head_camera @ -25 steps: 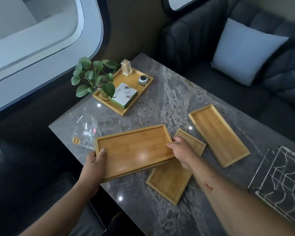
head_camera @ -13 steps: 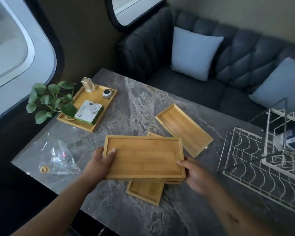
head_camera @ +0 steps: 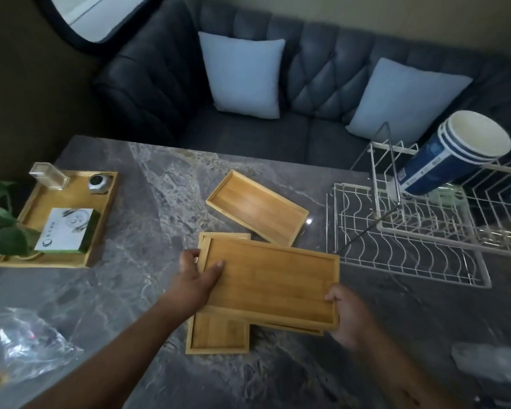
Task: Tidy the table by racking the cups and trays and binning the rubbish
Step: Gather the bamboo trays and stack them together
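Note:
I hold a large bamboo tray (head_camera: 273, 280) level above the table, my left hand (head_camera: 198, 276) gripping its left end with the thumb on top, my right hand (head_camera: 347, 312) gripping its near right corner. Under it lies a narrower bamboo tray (head_camera: 219, 335), mostly covered. A third bamboo tray (head_camera: 257, 206) lies flat on the marble table (head_camera: 148, 184) beyond them. To the right stands a white wire rack (head_camera: 407, 246); a nested stack of blue paper cups (head_camera: 452, 154) lies tilted on its upper tier. A crumpled clear plastic bag (head_camera: 27, 349) rests at the near left.
A bamboo serving tray (head_camera: 101, 219) at the left holds a green-edged box (head_camera: 67, 231), a clear holder (head_camera: 46, 175), a small silver object (head_camera: 98, 183) and a leafy plant (head_camera: 0, 228). Something pale and blurred (head_camera: 490, 364) lies near right. A grey sofa with cushions (head_camera: 242, 75) runs behind.
Both hands have carried the large tray rightward and over the narrower tray, toward the rack. The view has swung right, bringing the rack and cups fully in.

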`<act>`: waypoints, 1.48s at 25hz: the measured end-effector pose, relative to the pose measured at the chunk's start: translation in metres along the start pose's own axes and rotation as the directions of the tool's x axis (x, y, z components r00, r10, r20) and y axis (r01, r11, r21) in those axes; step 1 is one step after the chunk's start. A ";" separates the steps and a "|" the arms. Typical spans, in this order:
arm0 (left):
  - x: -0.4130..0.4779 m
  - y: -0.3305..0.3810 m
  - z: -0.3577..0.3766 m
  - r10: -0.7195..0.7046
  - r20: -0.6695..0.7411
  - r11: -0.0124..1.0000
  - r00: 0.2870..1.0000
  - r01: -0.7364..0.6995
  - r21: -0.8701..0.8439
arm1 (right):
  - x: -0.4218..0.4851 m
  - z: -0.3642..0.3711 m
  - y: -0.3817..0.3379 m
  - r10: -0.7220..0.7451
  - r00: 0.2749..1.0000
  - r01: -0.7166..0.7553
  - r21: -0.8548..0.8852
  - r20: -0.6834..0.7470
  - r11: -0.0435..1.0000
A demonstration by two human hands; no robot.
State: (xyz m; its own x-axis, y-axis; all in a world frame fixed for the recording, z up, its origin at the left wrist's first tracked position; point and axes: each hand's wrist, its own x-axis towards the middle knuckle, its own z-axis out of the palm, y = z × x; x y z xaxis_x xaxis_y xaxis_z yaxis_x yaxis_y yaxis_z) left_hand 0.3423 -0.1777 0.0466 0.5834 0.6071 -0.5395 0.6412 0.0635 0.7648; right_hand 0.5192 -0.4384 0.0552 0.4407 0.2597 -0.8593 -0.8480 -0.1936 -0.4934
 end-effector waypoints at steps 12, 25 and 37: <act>-0.002 0.025 0.076 0.093 0.461 0.992 0.883 -0.119 0.029 | -0.016 -0.111 0.030 -0.210 0.944 0.127 -0.308 -0.254 0.943; 0.000 0.007 0.134 0.370 0.416 0.768 0.831 -0.525 0.366 | -0.012 -0.181 0.059 -0.588 0.798 0.348 -0.697 -0.131 0.627; 0.003 0.019 0.139 0.051 0.414 0.937 0.909 -0.187 0.294 | -0.010 -0.205 0.015 -0.241 0.970 0.205 -0.644 0.032 0.737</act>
State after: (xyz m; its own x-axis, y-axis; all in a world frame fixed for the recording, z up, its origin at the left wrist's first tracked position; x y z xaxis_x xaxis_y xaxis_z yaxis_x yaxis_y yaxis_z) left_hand 0.4251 -0.2852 0.0104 0.7696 0.2269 -0.5968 0.6384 -0.2867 0.7143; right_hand 0.5627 -0.6375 0.0287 0.6224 0.3293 -0.7100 -0.3451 -0.6988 -0.6266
